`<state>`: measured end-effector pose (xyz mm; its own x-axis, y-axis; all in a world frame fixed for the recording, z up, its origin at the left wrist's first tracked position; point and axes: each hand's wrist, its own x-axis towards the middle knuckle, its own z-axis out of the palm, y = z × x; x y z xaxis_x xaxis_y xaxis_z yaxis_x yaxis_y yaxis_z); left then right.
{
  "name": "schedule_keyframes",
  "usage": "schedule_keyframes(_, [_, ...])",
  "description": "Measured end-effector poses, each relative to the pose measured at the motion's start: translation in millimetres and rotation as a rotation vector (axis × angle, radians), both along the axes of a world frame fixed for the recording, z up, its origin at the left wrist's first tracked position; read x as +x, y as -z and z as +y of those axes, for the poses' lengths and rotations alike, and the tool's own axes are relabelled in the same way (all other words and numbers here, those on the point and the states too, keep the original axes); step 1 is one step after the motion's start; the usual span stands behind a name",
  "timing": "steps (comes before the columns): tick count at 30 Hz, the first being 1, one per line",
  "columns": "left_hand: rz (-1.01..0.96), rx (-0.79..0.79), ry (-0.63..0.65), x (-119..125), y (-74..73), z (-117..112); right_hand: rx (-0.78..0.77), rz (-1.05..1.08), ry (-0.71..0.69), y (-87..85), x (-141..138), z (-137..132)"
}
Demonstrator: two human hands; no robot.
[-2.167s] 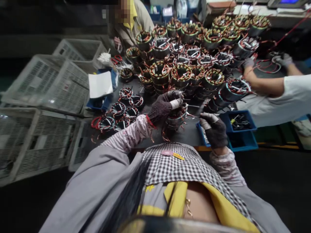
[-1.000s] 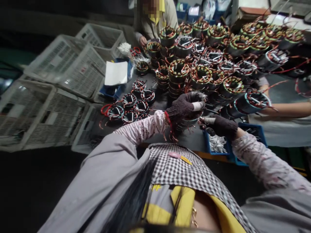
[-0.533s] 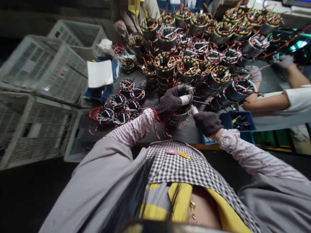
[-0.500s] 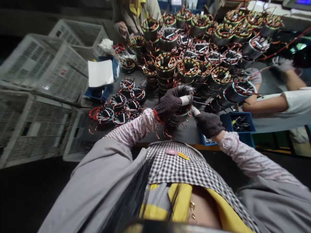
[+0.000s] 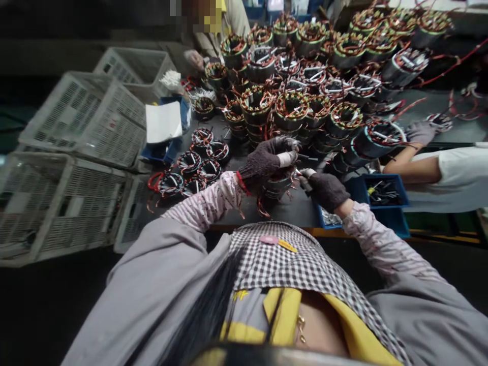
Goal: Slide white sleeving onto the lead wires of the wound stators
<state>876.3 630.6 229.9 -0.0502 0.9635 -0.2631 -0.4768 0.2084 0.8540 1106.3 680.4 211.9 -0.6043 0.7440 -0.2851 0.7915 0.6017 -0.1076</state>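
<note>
A motor stator (image 5: 277, 189) stands upright on the bench in front of me, with copper leads hanging from its rim. My left hand (image 5: 269, 160), in a dark knitted glove with pale tape on a finger, is over its top, fingers closed on a lead wire there. Its far rim is hidden by this hand. To the right, my gloved right hand (image 5: 326, 189) has its taped thumb and fingers pinched together beside the stator's rim, close to a reddish wire end. What lies between those fingertips is too small to make out.
Many stacked stators (image 5: 292, 107) fill the bench beyond my hands. Smaller wound rings (image 5: 189, 161) sit at left, near grey crates (image 5: 91, 117) and a white card (image 5: 163, 122). Blue bins (image 5: 385, 190) are at right, beside a co-worker's gloved hand (image 5: 421, 133). Another person stands opposite.
My right hand has drawn slightly down and its fingers have come together near the rim. My left hand stays over the stator. The co-worker's hand at right has shifted; the view has turned slightly.
</note>
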Motion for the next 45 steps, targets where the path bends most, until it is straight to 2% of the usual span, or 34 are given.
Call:
schedule_keyframes(4, [0.004,-0.014,0.007,-0.1,-0.9,-2.8,0.096,0.122,-0.009,15.3,14.2,-2.6])
schedule_keyframes(6, [0.011,-0.027,-0.001,0.2,-2.5,-2.9,0.069,0.2,0.046,19.8,11.1,0.9])
schedule_keyframes(8, [0.014,-0.039,0.006,0.9,-4.5,-2.6,-0.143,0.358,0.163,22.3,4.2,5.7])
schedule_keyframes(11, [0.002,-0.04,0.012,2.3,-6.7,-3.0,-0.66,0.639,0.423,24.9,-3.0,8.6])
schedule_keyframes(12, [-0.004,-0.035,0.006,2.5,-6.8,-3.5,-0.77,0.7,0.489,25.5,-3.1,7.8])
schedule_keyframes(13, [-0.01,-0.028,-0.003,2.5,-6.7,-4.0,-0.803,0.728,0.517,25.6,-2.0,6.5])
schedule_keyframes(15, [-0.018,-0.009,-0.014,1.5,-5.5,-5.1,-0.649,0.632,0.41,23.8,2.6,3.4])
schedule_keyframes(19, [-0.011,0.028,0.006,-1.7,-2.8,-7.4,-0.173,0.231,0.079,10.7,10.7,2.0])
schedule_keyframes(22, [-0.02,0.05,0.01,-2.5,-2.3,-8.1,0.128,-0.119,-0.173,-0.1,8.0,6.3])
schedule_keyframes(24, [-0.015,0.069,-0.002,-2.5,-1.9,-7.6,0.268,-0.289,-0.357,-3.1,4.8,9.8])
schedule_keyframes(26, [0.0,0.079,-0.013,-2.4,-0.8,-6.8,0.255,-0.279,-0.423,-1.9,4.4,12.5])
schedule_keyframes(27, [0.005,0.08,-0.014,-2.4,0.2,-6.4,0.208,-0.224,-0.409,0.0,5.7,13.2])
schedule_keyframes(31, [-0.018,0.099,-0.023,-3.5,4.7,-5.5,-0.069,0.222,-0.064,12.2,15.0,12.0])
schedule_keyframes(34, [-0.023,0.111,-0.027,-4.1,4.2,-6.6,-0.36,0.519,0.211,17.2,16.2,12.1])
schedule_keyframes(36, [-0.034,0.111,-0.028,-3.5,0.5,-7.6,-0.557,0.627,0.335,14.3,10.5,13.4])
schedule_keyframes(37, [-0.042,0.112,-0.026,-2.9,-1.9,-8.0,-0.579,0.623,0.352,11.2,5.8,13.6])
schedule_keyframes(38, [-0.045,0.115,-0.025,-2.2,-4.3,-8.2,-0.515,0.557,0.319,7.6,0.4,13.0])
schedule_keyframes(42, [-0.005,0.127,-0.001,0.7,-7.7,-8.0,-0.004,0.036,0.007,0.0,-13.6,4.5])
schedule_keyframes(44, [-0.012,0.127,0.009,0.8,-5.4,-8.2,0.058,-0.024,-0.072,4.0,-6.8,2.0])
schedule_keyframes(45, [-0.022,0.127,0.004,0.4,-4.3,-8.4,0.044,0.057,-0.083,6.8,0.4,2.0])
